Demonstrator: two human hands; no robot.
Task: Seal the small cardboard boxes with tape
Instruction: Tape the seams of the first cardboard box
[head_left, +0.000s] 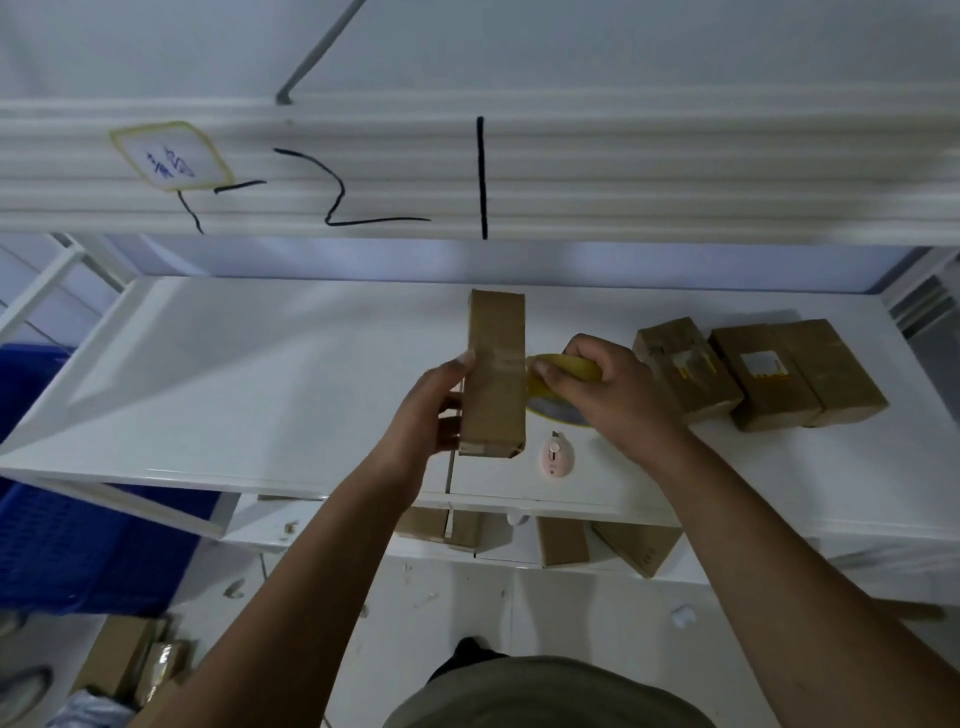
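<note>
Left grip (431, 410) holds cardboard box (493, 374); right grip (613, 395) (just beside) pinches tape roll (563, 364).

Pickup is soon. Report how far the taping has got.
Apparently done: three brown cardboard boxes at right. In hand: left hand grips an upright brown cardboard box, right hand holds a yellow tape roll against it. Left: perhaps boxes on the lower shelf.

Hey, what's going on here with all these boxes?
A person is taping up a small cardboard box. The left hand holds it upright over the white table, while the right hand grips a yellow tape roll against its right side, where a strip seems to cross the box. Three more boxes sit to the right, and a pink cutter lies near the front edge.
</note>
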